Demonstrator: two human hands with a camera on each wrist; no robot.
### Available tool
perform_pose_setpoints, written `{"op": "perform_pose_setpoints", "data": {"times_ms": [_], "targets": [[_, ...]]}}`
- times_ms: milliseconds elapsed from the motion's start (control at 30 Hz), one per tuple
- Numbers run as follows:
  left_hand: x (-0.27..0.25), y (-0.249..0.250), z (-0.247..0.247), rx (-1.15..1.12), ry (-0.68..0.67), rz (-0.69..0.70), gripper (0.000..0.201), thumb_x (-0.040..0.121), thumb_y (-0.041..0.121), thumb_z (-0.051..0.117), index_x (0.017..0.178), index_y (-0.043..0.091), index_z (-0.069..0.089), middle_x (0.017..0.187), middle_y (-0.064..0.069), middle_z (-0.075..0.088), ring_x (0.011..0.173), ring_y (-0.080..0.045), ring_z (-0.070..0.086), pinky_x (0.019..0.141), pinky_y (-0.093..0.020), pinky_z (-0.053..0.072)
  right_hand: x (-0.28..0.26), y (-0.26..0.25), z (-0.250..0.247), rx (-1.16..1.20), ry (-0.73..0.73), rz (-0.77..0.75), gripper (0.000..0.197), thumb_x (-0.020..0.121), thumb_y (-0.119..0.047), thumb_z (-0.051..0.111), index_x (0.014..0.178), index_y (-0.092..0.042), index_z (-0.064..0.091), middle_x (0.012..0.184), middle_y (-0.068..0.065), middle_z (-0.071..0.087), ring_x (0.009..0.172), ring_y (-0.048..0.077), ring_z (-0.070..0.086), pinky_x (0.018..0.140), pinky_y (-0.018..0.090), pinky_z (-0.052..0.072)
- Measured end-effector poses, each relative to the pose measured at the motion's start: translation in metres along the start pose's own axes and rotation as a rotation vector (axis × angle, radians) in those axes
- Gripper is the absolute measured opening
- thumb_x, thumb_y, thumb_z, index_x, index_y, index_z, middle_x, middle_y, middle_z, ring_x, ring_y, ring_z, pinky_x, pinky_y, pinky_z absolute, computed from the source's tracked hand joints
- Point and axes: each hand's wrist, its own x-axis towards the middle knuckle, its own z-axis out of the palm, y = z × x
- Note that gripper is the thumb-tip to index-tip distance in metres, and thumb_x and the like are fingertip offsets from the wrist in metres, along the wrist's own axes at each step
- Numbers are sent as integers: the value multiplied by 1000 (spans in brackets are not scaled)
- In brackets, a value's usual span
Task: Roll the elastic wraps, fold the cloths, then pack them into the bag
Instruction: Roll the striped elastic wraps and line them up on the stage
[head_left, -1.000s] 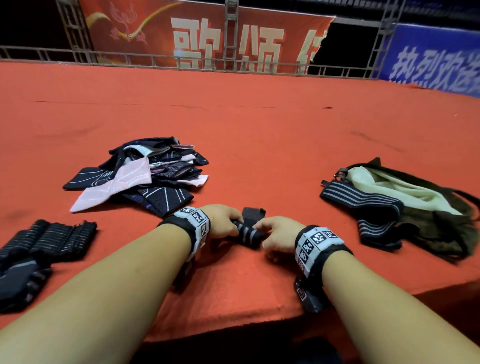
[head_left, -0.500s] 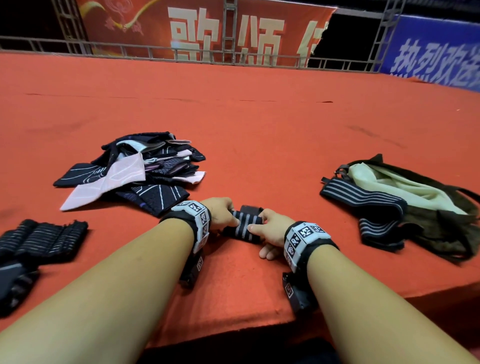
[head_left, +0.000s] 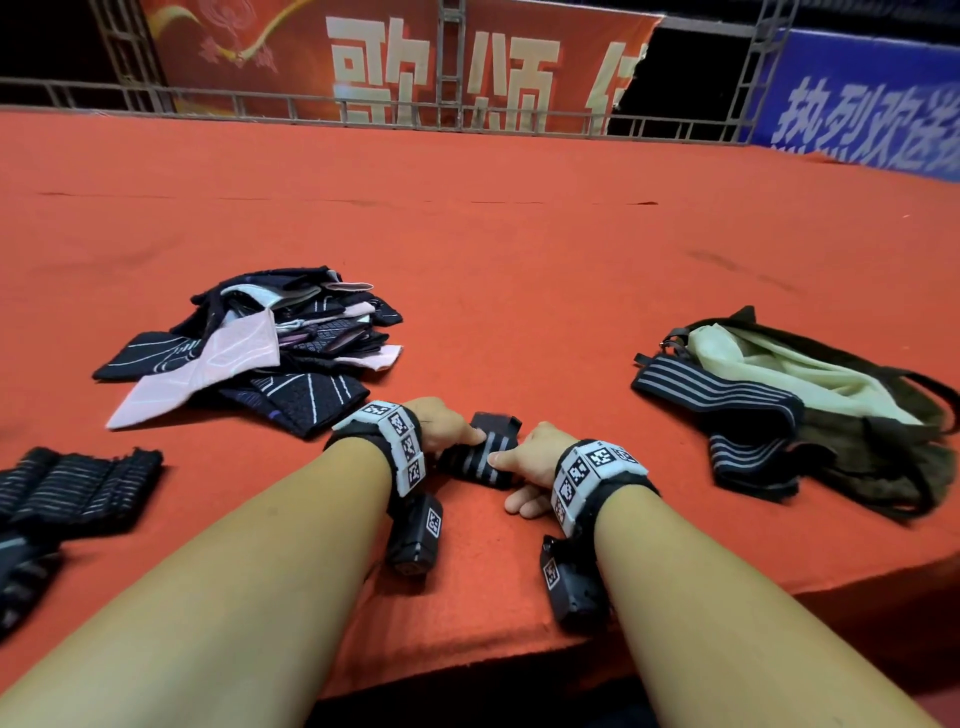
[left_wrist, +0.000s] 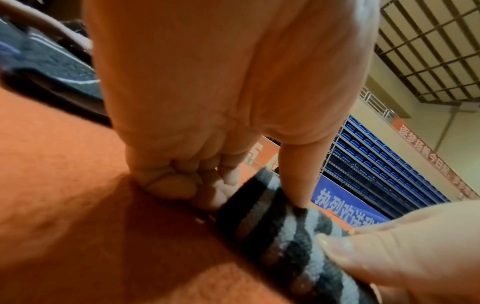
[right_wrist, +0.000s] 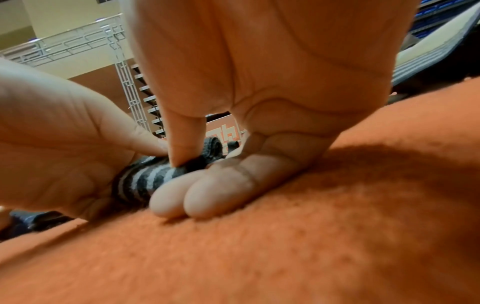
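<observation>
A black elastic wrap with grey stripes (head_left: 480, 457) lies rolled on the orange carpet near the front edge, its dark end flap sticking out behind. My left hand (head_left: 449, 428) pinches its left end, thumb on top and fingers curled beside it (left_wrist: 272, 218). My right hand (head_left: 524, 460) pinches its right end, thumb pressing the roll (right_wrist: 153, 179), two fingers resting on the carpet. A dark olive bag (head_left: 893, 447) with pale lining lies open at right, with unrolled striped wraps (head_left: 727, 395) draped over its near side. A heap of dark and pink cloths (head_left: 249, 353) sits at back left.
Several rolled dark wraps (head_left: 72, 488) lie at the far left edge. The carpeted platform's front edge (head_left: 467, 670) drops off just below my forearms. A metal railing (head_left: 467, 109) and banners close off the far side.
Both hands have kept working the wrap; the roll has been turned and tightened, and the hands sit closer together on it. The view has tilted slightly.
</observation>
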Motion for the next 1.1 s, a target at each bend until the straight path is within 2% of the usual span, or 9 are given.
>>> {"op": "perform_pose_setpoints", "data": {"times_ms": [100,167,267,333,433,567,667,800,1100], "targets": [[1,-4,2,-98,-23,1,50,83,52,77,106,9,69,103,-9,71,90,-24,65,80,-31,50,0,6,-3,71,-38,-49,46,84,-31,76,112,-12,44,73,16,75,85,34,76,77,51,61],[-1,-5,7,-261,-80,48,37,78,45,82,92,14,66,89,-6,69,80,-22,63,73,-31,48,-4,13,-6,160,-82,-111,38,88,-24,76,104,-11,44,77,13,73,82,29,77,61,37,62],[-6,-8,16,-536,-141,92,46,57,36,91,82,20,55,87,-13,62,81,-27,57,73,-42,45,-6,26,-9,277,-127,-200,39,87,-16,77,109,-14,45,84,15,72,81,25,76,49,27,57],[-13,-10,20,-735,-199,133,34,74,16,85,83,18,52,87,-16,62,83,-29,62,78,-49,55,-8,30,-11,301,-159,-237,39,86,-17,79,108,-12,47,79,13,73,80,26,76,50,26,57],[-20,-21,28,-890,-248,144,25,86,3,73,87,17,53,82,-12,64,76,-24,66,71,-43,61,-20,29,-16,357,-187,-287,34,90,-35,74,97,-8,55,63,5,59,59,21,67,46,25,54],[-27,-34,40,-990,-302,194,19,88,1,69,103,12,63,97,-13,72,84,-25,71,77,-41,61,-21,32,-13,329,1,-330,49,93,-56,61,103,-8,63,53,0,48,37,13,37,35,18,27],[-29,-38,44,-1019,-371,252,40,90,-2,65,128,7,65,121,-18,70,105,-31,70,94,-44,57,-16,34,-5,311,82,-380,30,96,-40,63,83,-13,61,49,1,41,35,13,30,38,19,21],[-31,-43,45,-1084,-388,280,41,91,-4,60,132,2,63,124,-23,67,99,-29,71,84,-39,61,-13,37,-4,360,87,-375,28,97,-28,63,72,-16,58,52,2,42,35,13,30,37,15,21],[-27,-46,47,-1152,-365,263,46,86,-2,65,132,3,62,116,-16,70,96,-27,72,78,-39,61,-9,33,-7,249,61,-337,14,94,-21,58,87,-10,62,56,6,49,36,19,38,36,21,25]]}}
